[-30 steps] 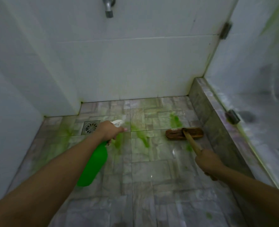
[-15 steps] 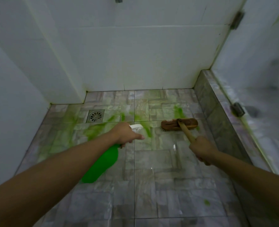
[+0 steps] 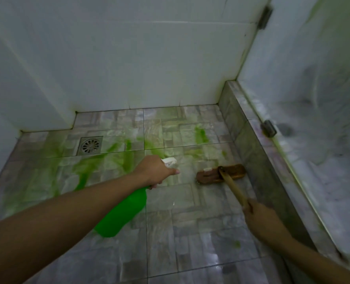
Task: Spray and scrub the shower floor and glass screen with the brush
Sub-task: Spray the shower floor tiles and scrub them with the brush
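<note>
My left hand (image 3: pixel 154 171) grips the white trigger head of a green spray bottle (image 3: pixel 121 216), nozzle aimed over the grey tiled shower floor (image 3: pixel 190 232). Green cleaner is smeared across the far and left tiles. My right hand (image 3: pixel 260 220) grips the wooden handle of a brush; its brown head (image 3: pixel 209 175) lies flat on the floor against the base of the tiled kerb. The glass screen (image 3: pixel 317 111) stands on that kerb at the right, streaked and cloudy.
A square metal drain (image 3: pixel 90 145) sits in the floor at the back left. White tiled walls (image 3: pixel 129 64) close the back and left. The raised tiled kerb (image 3: pixel 250 148) runs along the right, with metal screen brackets (image 3: pixel 268 128) on it.
The brush head has slid right and nearer, up to the kerb. My left hand with the bottle has stayed near the middle of the floor. The view tilted slightly.
</note>
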